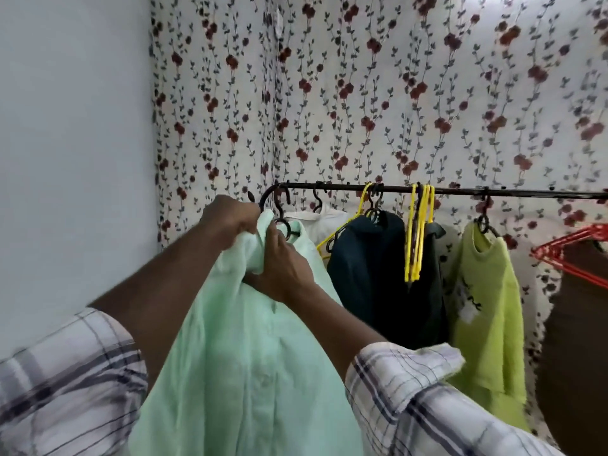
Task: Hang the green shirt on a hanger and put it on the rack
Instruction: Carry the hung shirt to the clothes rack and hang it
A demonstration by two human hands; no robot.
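Hanging step: the green shirt [250, 340], apparently already on its black hanger [275, 205], is gripped at the collar by the left hand [230, 222] and right hand [283, 261], the hook raised to the rack [460, 192] end, over which it must next be seated.
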